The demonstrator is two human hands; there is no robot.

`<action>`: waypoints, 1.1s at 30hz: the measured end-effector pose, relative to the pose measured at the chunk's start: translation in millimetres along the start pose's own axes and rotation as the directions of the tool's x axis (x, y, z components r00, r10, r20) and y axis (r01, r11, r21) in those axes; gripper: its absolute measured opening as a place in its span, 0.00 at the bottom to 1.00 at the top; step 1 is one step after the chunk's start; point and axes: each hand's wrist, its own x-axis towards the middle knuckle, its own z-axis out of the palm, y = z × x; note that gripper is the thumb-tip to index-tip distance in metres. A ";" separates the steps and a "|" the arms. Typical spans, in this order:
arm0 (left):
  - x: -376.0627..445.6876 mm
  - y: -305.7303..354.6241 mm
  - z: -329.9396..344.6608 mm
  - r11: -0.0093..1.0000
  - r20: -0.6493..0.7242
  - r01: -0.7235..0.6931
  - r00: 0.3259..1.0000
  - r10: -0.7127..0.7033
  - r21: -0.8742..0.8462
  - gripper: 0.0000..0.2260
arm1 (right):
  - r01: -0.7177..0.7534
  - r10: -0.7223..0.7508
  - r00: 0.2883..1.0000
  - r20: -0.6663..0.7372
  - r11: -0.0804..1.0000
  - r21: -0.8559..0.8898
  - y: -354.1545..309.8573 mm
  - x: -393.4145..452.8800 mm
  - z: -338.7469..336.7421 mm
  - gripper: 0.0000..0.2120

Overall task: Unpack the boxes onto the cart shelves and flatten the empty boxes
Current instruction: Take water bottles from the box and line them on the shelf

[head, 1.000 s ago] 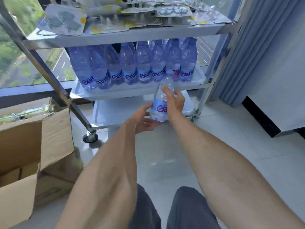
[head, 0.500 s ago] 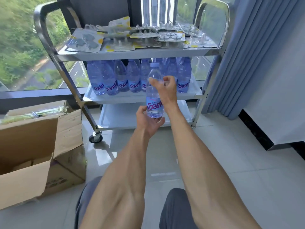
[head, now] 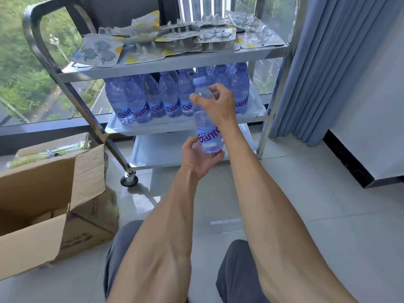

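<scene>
The clear plastic water bottle with a blue label (head: 206, 125) stands upright, right hand (head: 218, 106) gripping its shoulder, left hand (head: 200, 157) cupping its base, just before the steel cart's middle shelf (head: 153, 127).

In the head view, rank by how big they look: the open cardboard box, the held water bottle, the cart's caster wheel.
1. cardboard box, nearest the camera, which inflates it
2. water bottle
3. caster wheel
</scene>
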 end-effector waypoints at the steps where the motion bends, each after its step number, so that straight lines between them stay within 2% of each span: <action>1: 4.2 0.7 3.1 1.000 -0.004 -0.019 1.000 0.019 -0.003 0.18 | 0.009 -0.009 1.000 0.001 1.000 0.009 2.5 2.2 -1.2 0.16; 5: 29.1 -1.3 3.8 0.999 -0.098 -0.024 0.995 0.028 0.037 0.12 | 0.066 -0.065 0.998 -0.022 0.996 0.060 23.1 12.9 -12.0 0.13; 8: 42.6 -12.9 5.0 0.991 -0.148 -0.040 0.987 0.059 0.125 0.07 | 0.053 -0.045 0.995 0.089 0.995 -0.080 37.7 20.8 -18.4 0.15; 9: 46.3 -20.5 5.4 0.989 -0.159 -0.051 0.984 0.074 0.140 0.06 | 0.017 0.001 0.991 0.137 0.992 -0.128 43.0 23.1 -21.4 0.19; 12: 62.8 -46.6 12.3 0.983 -0.144 -0.054 0.986 0.080 0.174 0.05 | -0.062 0.140 0.964 0.226 0.944 -0.324 61.6 29.0 -32.7 0.41; 14: 73.4 -53.0 11.6 0.969 -0.149 -0.047 0.985 0.085 0.241 0.07 | -0.104 0.156 0.980 0.126 0.932 -0.348 73.7 32.2 -35.3 0.43; 16: 83.6 -46.7 11.9 0.927 -0.182 -0.002 0.980 0.075 0.374 0.13 | -0.200 0.191 0.980 -0.060 0.944 -0.263 80.5 35.3 -37.0 0.40; 18: 94.7 -30.0 13.3 0.827 -0.260 0.046 0.958 0.123 0.560 0.20 | -0.266 0.230 0.951 -0.208 0.950 -0.165 88.5 39.7 -39.3 0.36; 19: 100.4 -18.5 12.7 0.746 -0.301 0.043 0.930 0.213 0.664 0.23 | -0.261 0.222 0.944 -0.244 0.954 -0.145 92.3 42.1 -39.9 0.34; 22: 117.2 25.1 9.9 0.432 -0.322 0.063 0.763 0.560 0.900 0.28 | -0.195 0.150 0.943 -0.296 0.972 -0.129 101.7 54.2 -37.6 0.31; 24: 126.8 48.1 9.9 0.285 -0.271 0.090 0.659 0.702 0.954 0.26 | -0.179 0.131 0.931 -0.339 0.977 -0.114 107.5 65.4 -37.5 0.33; 25: 134.0 56.3 9.1 0.236 -0.241 0.094 0.635 0.734 0.967 0.24 | -0.188 0.134 0.919 -0.371 0.976 -0.113 111.5 71.9 -36.2 0.34; 28: 155.8 64.9 16.5 0.104 -0.140 0.095 0.657 0.741 0.990 0.19 | -0.193 0.126 0.889 -0.439 0.975 -0.112 120.4 87.9 -32.6 0.37; 30: 167.9 61.5 30.1 0.097 -0.132 0.090 0.690 0.712 0.991 0.15 | -0.178 0.100 0.877 -0.469 0.976 -0.125 122.1 94.8 -31.7 0.37; 33: 182.0 49.0 44.3 0.053 -0.092 0.076 0.749 0.656 0.996 0.17 | -0.139 0.059 0.864 -0.499 0.982 -0.125 124.1 100.6 -29.2 0.36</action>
